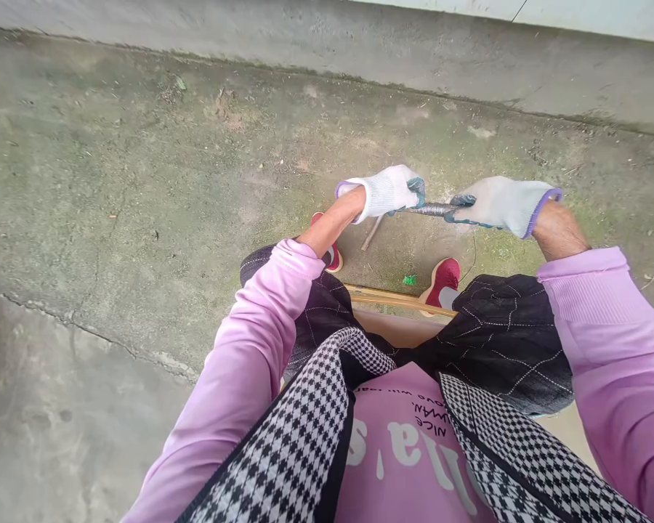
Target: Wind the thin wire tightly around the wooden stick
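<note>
My left hand, in a white knit glove with dark coated fingertips, is closed around one end of a short dark rod wound with what looks like silvery wire. At the rod's other end, my right hand, gloved the same way, grips it with the thumb along the top. Between the two hands the rod runs nearly level, held out over the ground in front of my knees. A thin brown stick shows just below my left hand; whether it joins the rod I cannot tell. Both palms are hidden.
Under me is rough, mossy concrete ground. A low concrete wall runs along the far side. Light wooden strips lie between my legs, near my red shoes. A small green scrap is on the ground.
</note>
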The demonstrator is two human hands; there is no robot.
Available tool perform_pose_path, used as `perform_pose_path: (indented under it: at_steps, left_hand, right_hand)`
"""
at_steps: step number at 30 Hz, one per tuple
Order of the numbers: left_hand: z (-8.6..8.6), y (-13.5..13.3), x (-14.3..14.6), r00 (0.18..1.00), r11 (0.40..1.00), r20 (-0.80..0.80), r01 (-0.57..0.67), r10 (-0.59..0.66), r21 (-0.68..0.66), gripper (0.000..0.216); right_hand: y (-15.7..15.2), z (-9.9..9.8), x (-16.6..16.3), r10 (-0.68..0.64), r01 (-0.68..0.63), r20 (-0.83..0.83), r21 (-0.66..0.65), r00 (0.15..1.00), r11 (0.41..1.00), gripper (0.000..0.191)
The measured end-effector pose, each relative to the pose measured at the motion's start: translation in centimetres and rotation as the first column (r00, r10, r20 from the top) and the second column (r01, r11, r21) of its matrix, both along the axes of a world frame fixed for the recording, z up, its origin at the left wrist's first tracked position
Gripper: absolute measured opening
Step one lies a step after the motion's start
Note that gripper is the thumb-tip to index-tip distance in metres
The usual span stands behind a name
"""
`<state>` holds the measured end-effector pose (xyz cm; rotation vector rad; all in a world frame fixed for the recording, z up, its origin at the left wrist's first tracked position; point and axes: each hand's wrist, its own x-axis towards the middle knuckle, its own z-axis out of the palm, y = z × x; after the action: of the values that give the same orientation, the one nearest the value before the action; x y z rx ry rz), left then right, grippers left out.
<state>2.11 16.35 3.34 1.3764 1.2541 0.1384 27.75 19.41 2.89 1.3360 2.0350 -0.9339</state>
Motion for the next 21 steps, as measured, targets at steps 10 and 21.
perform_pose_path:
  at_steps: [10, 21]
  left_hand:
    - [-0.8, 0.3, 0.4, 0.952, 0.98, 0.235, -0.194, 0.198, -0.041, 0.013]
    - [1.1, 1.0, -1.0, 0.959, 0.999, 0.278, -0.048, 0.048, -0.008, 0.024]
  right_hand:
    - [0.0, 3.1, -0.8, -0.313, 0.356, -0.213, 0.204, 0.925, 0.912, 0.034]
    - [-2.0, 6.0, 0.9, -0.482, 0.269, -0.551, -0.424, 0.681, 0.865, 0.05]
